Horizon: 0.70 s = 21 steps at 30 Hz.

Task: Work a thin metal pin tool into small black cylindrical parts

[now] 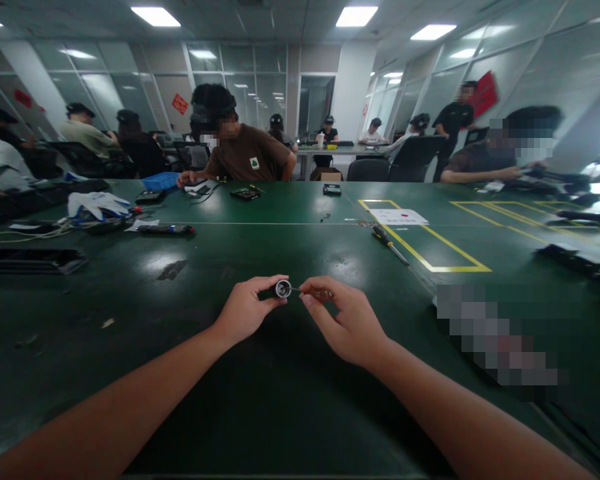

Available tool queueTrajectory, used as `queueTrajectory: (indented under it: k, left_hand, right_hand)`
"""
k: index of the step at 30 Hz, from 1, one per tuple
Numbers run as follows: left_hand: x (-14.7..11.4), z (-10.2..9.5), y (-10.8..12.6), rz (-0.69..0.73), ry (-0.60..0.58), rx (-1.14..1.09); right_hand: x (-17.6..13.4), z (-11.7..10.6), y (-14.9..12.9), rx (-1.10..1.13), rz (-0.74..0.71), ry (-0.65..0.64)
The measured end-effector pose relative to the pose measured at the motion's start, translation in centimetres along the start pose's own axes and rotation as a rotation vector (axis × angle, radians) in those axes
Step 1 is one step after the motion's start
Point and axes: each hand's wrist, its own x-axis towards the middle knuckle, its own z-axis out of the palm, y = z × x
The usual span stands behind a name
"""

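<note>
Pinching a small cylindrical part (pixel 283 289) between thumb and fingers, the person's left hand (pixel 247 308) presents its round, metal-rimmed end toward the camera, held above the green table (pixel 260 413). The right hand (pixel 353 320) grips the amber handle of a slim screwdriver (pixel 321 293) between thumb and forefinger, the thin shaft pointing left at the part's rim. Whether the tip is inside the opening or only against the edge cannot be told.

The likeliest trouble is a slip: the shaft meets the part from the side, so a sideways push could skid it off the rim, scratch the metal or jab the left fingertips close by. The part is small and smooth-looking, and neither it nor the forearms appear braced, so a twist could roll it out of the pinch. Anything loose inside might then drop and be hard to find on the dark surface.

Writing is scarce. 1 white sheet (pixel 399 217) carries a red mark and faint print too small to read. A brown shirt (pixel 265 155) across the table bears a white patch with a green emblem; no brand is legible on either of the 2 tools, the slim one or the black-and-yellow screwdriver (pixel 391 246).
</note>
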Motion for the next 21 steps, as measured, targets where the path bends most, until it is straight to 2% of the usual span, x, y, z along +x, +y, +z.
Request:
queueTrajectory:
  k: [6,17,21]
  left_hand:
    - [0.05,-0.07,0.0,-0.004,0.016,0.006]
    - [0.05,0.01,0.09,-0.06,-0.009,-0.021]
    - [0.12,-0.11,0.0,-0.062,0.003,0.022]
  right_hand:
    - [-0.02,-0.22,-0.24,0.01,0.013,0.042]
    - [-0.04,-0.05,0.1,0.008,0.018,-0.023]
    - [-0.15,-0.1,0.03,0.014,0.016,0.008]
